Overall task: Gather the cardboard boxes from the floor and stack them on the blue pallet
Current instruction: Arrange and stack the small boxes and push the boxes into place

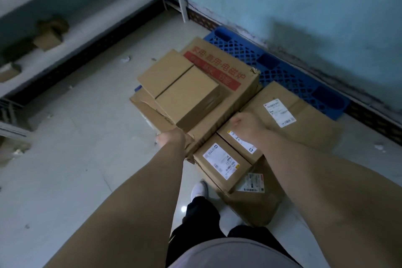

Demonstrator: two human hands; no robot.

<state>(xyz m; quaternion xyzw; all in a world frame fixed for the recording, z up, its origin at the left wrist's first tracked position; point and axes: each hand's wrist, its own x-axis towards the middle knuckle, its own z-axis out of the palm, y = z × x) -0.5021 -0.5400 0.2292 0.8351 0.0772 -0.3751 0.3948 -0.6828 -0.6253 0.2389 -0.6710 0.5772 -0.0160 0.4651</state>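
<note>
left grip [171,137]: fingers hidden under red-printed box [217,72]; hold cannot be told.
right grip [248,124]: fingertips out of sight behind knuckles.
blue pallet [282,69]: near part covered by boxes.
shipping labels [219,161]: print too small to read.
shelf [91,28]: items blurred; cut off at left edge.
lowest box [256,209]: mostly under labelled boxes.

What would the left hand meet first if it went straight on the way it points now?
Probably the small plain box, whose near corner lies just ahead of the left hand. Depth is unclear: the hand may be lower and meet the red-printed box under it instead.
</note>
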